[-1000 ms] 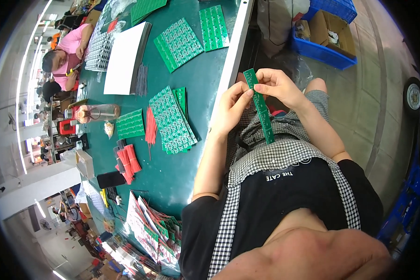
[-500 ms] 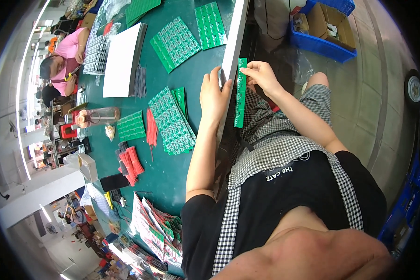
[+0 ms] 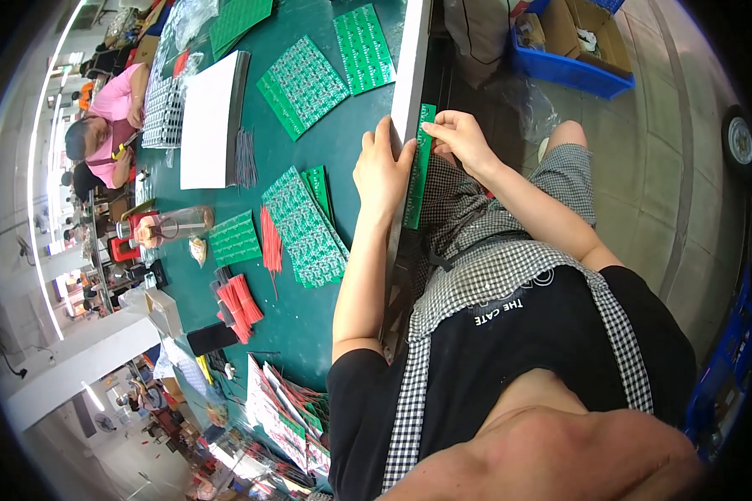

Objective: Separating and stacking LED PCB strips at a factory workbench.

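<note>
A narrow green circuit board strip stands out over my lap, along the table's edge. My right hand is closed on its far end, pinching it between thumb and fingers. On the table's pale edge rests my left hand, fingers stretched out and thumb apart, with the thumb tip close to the strip. Whether that thumb touches the strip I cannot tell. Left of this hand lie stacked green circuit board panels and a bundle of red wires.
More green panels lie farther up the green table. A white stack, a clear bottle, a black phone and wired boards are on it too. A blue crate sits on the floor. Across the table a person in pink works.
The strip has moved slightly left, closer to the table edge and my left hand, with its near end swinging left. My right hand has shifted a little left with it.
</note>
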Motion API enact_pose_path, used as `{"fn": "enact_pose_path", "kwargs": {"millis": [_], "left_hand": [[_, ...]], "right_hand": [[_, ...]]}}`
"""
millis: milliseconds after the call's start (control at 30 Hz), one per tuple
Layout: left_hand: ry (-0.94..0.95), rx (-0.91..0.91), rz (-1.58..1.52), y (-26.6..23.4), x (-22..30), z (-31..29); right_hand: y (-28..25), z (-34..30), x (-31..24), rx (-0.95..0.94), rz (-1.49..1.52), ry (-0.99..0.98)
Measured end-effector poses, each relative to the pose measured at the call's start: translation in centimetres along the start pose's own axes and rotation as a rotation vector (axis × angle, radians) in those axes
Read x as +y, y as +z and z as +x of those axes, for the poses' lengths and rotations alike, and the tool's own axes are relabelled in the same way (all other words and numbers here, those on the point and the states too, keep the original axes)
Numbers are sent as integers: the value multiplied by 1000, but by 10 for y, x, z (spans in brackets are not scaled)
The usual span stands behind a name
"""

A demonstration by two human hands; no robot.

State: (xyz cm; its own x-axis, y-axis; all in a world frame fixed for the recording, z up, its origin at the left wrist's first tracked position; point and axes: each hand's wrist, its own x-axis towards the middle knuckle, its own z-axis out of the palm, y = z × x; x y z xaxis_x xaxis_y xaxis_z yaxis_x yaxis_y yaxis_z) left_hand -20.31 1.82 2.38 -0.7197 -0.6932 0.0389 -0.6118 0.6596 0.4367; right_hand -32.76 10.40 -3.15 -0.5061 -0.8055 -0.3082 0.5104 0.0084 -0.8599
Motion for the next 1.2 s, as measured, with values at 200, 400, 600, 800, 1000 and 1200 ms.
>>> {"fn": "enact_pose_path", "kwargs": {"millis": [200, 400, 600, 800, 1000, 1200], "left_hand": [[0, 11, -4, 0, 1, 2], [-13, -9, -48, -2, 0, 5], [11, 13, -33, -2, -1, 6], [-25, -13, -15, -2, 2, 6], [-4, 14, -11, -1, 0, 7], [-2, 3, 4, -2, 3, 10]], "right_hand": [[0, 2, 1, -29, -11, -32], [3, 1, -4, 31, -16, 29], [-3, 1, -5, -46, 25, -5], [-5, 1, -8, -18, 44, 40], [-2, 4, -10, -24, 43, 32], [-6, 10, -8, -56, 20, 12]]}}
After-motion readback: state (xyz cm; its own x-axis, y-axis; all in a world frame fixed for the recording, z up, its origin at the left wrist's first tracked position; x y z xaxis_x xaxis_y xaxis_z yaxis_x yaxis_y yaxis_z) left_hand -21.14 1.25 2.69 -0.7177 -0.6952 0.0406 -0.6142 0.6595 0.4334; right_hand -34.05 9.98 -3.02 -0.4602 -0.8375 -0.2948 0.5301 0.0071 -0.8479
